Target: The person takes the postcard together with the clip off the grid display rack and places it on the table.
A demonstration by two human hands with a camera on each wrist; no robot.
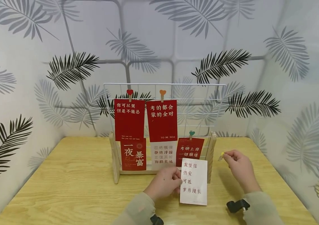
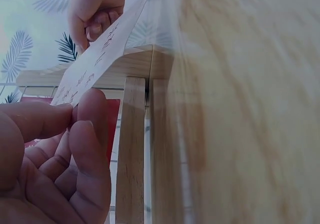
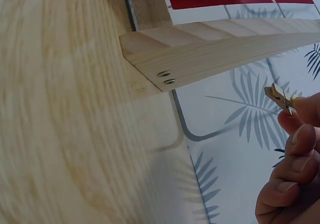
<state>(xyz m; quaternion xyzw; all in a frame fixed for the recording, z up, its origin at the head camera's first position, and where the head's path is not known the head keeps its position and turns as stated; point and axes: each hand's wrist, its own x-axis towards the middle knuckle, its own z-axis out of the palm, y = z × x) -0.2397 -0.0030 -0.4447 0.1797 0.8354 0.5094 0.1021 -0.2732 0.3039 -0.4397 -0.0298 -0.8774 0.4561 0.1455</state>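
Observation:
My left hand point(image 1: 165, 182) pinches the left edge of a white card point(image 1: 194, 198) with red lettering, held upright in front of the rack's lower right. In the left wrist view, thumb and fingertips grip the card point(image 2: 95, 66) at one edge. To the right of the rack, my right hand point(image 1: 241, 168) pinches a small wooden clothespin point(image 3: 278, 98) by its yellow-topped end, its tip pointing toward the rack. Close behind the white card hangs a red card point(image 1: 189, 147) under a teal heart clothespin point(image 1: 192, 133); the held card covers its lower part.
A white wire grid rack point(image 1: 165, 83) on a wooden stand point(image 1: 115, 168) stands at the table's back. Red cards point(image 1: 129, 125) hang in its upper row from heart-topped clothespins. Below hang another red card point(image 1: 133, 156) and a white card point(image 1: 163, 153). Leaf-patterned wall covering surrounds the wooden table point(image 1: 72, 178).

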